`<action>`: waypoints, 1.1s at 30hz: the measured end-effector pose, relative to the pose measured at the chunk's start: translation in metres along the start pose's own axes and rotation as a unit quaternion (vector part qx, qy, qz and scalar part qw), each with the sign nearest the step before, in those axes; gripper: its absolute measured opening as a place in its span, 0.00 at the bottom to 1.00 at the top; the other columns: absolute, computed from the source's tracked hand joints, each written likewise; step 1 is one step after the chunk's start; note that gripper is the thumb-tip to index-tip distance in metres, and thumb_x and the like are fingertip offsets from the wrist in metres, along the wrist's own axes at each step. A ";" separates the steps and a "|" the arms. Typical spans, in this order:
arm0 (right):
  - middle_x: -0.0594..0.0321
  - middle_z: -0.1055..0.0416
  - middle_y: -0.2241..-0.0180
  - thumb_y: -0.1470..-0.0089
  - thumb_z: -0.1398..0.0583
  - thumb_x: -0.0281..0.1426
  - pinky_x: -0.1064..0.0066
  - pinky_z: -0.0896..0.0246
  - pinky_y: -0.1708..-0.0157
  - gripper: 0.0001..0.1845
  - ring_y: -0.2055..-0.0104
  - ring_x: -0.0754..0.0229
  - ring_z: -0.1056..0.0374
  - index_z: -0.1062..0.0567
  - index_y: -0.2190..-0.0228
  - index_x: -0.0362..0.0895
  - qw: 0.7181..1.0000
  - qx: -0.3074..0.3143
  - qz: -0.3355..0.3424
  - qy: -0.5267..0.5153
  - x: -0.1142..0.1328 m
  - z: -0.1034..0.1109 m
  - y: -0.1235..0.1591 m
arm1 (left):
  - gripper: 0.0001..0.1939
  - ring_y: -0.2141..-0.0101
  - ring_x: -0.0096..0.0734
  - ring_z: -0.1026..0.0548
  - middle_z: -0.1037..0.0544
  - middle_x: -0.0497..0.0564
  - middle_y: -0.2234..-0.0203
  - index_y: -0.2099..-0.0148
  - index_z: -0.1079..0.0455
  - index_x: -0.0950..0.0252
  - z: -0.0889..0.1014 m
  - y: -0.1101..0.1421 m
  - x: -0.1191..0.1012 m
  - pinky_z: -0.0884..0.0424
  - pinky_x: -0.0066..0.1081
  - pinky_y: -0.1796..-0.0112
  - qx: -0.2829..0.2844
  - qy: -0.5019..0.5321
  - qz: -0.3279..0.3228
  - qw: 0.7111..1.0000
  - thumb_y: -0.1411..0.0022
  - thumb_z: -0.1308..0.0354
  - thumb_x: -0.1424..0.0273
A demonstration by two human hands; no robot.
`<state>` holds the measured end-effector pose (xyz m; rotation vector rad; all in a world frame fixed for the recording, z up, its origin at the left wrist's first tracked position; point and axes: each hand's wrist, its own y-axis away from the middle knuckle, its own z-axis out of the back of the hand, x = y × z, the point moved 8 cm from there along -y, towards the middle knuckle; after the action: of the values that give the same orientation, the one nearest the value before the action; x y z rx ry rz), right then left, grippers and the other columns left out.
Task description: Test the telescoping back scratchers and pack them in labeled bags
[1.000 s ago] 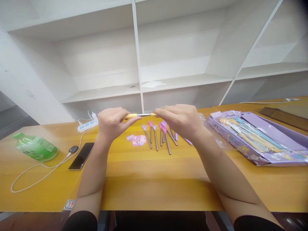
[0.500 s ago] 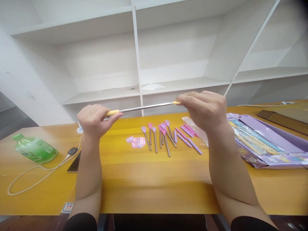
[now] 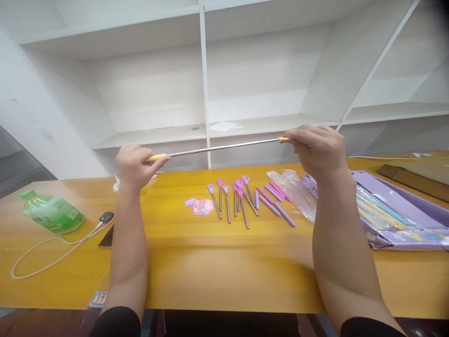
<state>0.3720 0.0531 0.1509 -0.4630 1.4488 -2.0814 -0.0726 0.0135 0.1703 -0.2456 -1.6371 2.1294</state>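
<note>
A telescopic back scratcher [image 3: 224, 147] with a long metal rod and yellow ends is stretched out in the air between both hands. My left hand [image 3: 135, 164] is closed round its yellow grip. At the other end, my right hand [image 3: 317, 147] pinches the yellow tip, and its fingers hide most of that piece. Below on the table lie several pink and purple back scratchers [image 3: 227, 206] with bare metal rods. Beside them are pink and purple tubes [image 3: 284, 214] and small printed cards [image 3: 202, 207].
On the right, a purple box [image 3: 377, 187] holds wrapped yellow and blue pieces, with clear plastic bags [image 3: 298, 192] next to it. A green bottle [image 3: 52, 211], a white cable [image 3: 38, 274] and a dark flat device [image 3: 107, 238] lie left. White shelves [image 3: 259, 79] rise behind the table.
My right hand has moved right and slightly up, away from my left hand. More of the metal rod shows, so the back scratcher is longer. My left hand has risen a little.
</note>
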 end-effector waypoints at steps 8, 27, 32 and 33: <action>0.60 0.19 0.73 0.46 0.43 0.18 0.67 0.32 0.66 0.17 0.74 0.59 0.26 0.17 0.71 0.48 0.989 -0.109 -0.098 0.014 -0.092 0.034 0.023 | 0.35 0.81 0.27 0.42 0.39 0.44 0.89 0.84 0.30 0.61 0.044 0.013 0.072 0.46 0.36 0.71 -0.016 -0.028 0.019 0.999 0.41 0.28 0.39; 0.50 0.18 0.66 0.58 0.43 0.15 0.65 0.36 0.70 0.20 0.74 0.57 0.26 0.17 0.67 0.43 0.938 -0.158 -0.272 0.147 -0.132 0.061 0.032 | 0.34 0.80 0.26 0.40 0.35 0.43 0.88 0.84 0.32 0.62 0.068 0.009 0.054 0.47 0.32 0.77 -0.040 -0.029 0.051 0.998 0.46 0.24 0.43; 0.50 0.21 0.71 0.58 0.42 0.19 0.64 0.34 0.65 0.16 0.69 0.53 0.26 0.17 0.69 0.40 0.939 -0.143 -0.249 0.192 -0.113 0.063 0.027 | 0.30 0.80 0.24 0.40 0.35 0.43 0.86 0.80 0.30 0.62 0.064 0.006 0.038 0.46 0.32 0.76 -0.030 -0.016 0.032 0.999 0.41 0.25 0.48; 0.50 0.21 0.71 0.58 0.42 0.19 0.64 0.34 0.65 0.16 0.69 0.53 0.26 0.17 0.69 0.40 0.938 -0.144 -0.245 0.196 -0.112 0.065 0.028 | 0.30 0.79 0.25 0.40 0.34 0.43 0.86 0.80 0.30 0.62 0.063 0.005 0.035 0.45 0.32 0.75 -0.025 -0.017 0.035 0.999 0.41 0.26 0.47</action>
<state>0.5035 0.0669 0.1515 -0.5936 2.0594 -2.4581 -0.1304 -0.0270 0.1876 -0.2872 -1.7272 2.1574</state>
